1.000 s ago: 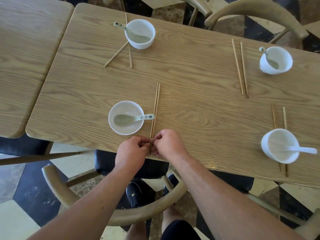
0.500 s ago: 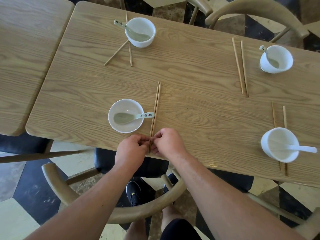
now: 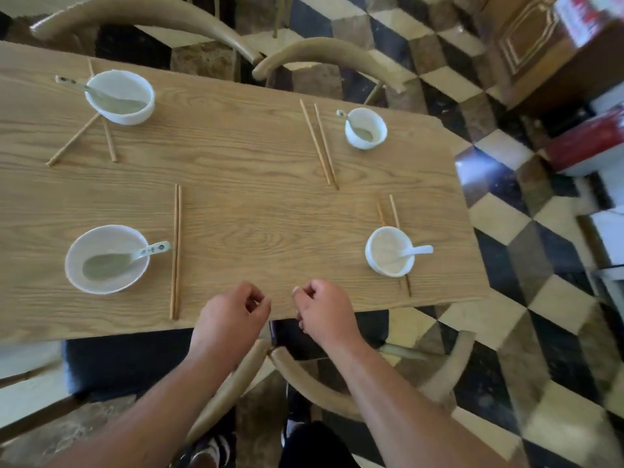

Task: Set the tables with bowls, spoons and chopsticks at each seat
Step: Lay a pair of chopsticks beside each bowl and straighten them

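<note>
Both hands, left (image 3: 233, 312) and right (image 3: 324, 312), hover empty with fingers loosely curled over the table (image 3: 256, 231) edge, above 2 chair backs (image 3: 304, 373). Chopsticks (image 3: 175, 251) lie just right of the near bowl (image 3: 106, 259); 3 more bowls sit beyond.

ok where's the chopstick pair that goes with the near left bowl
In the head view the chopstick pair lies near the table's front edge on the left, just right of the near left bowl, by its spoon handle tip.
</note>
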